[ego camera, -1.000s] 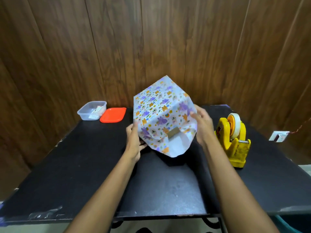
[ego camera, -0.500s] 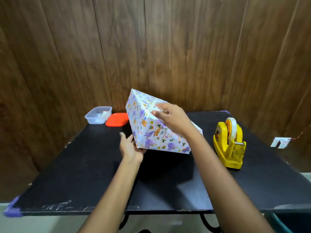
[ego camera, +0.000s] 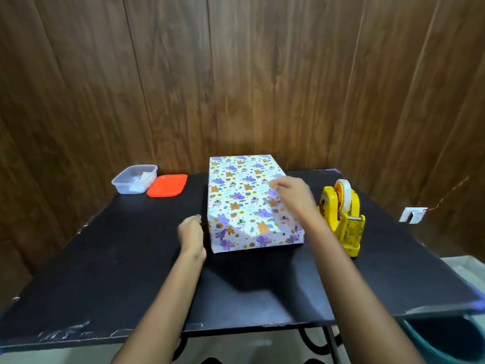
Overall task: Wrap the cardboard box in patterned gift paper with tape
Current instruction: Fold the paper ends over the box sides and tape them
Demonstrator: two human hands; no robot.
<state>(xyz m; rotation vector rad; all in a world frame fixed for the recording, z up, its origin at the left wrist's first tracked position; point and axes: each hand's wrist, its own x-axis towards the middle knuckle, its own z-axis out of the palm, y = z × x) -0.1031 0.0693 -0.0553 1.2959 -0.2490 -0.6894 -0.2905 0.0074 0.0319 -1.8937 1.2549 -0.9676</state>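
The box (ego camera: 241,195), fully covered in white gift paper printed with purple and orange animals, lies flat on the black table (ego camera: 118,258), its long side running away from me. My left hand (ego camera: 191,235) hovers just left of the box's near left corner, fingers loosely curled and holding nothing. My right hand (ego camera: 294,195) is blurred over the right part of the box's top, with nothing visible in its fingers. The yellow tape dispenser (ego camera: 341,219) with its roll stands to the right of the box.
A clear plastic tub (ego camera: 135,178) and an orange lid (ego camera: 168,185) sit at the table's far left. A wooden wall rises right behind the table. A teal bucket (ego camera: 446,340) stands below the table's near right corner.
The box was upright on end, then tilted, and now lies flat on the table. Both hands have come off its sides; the right hand moved over its top.
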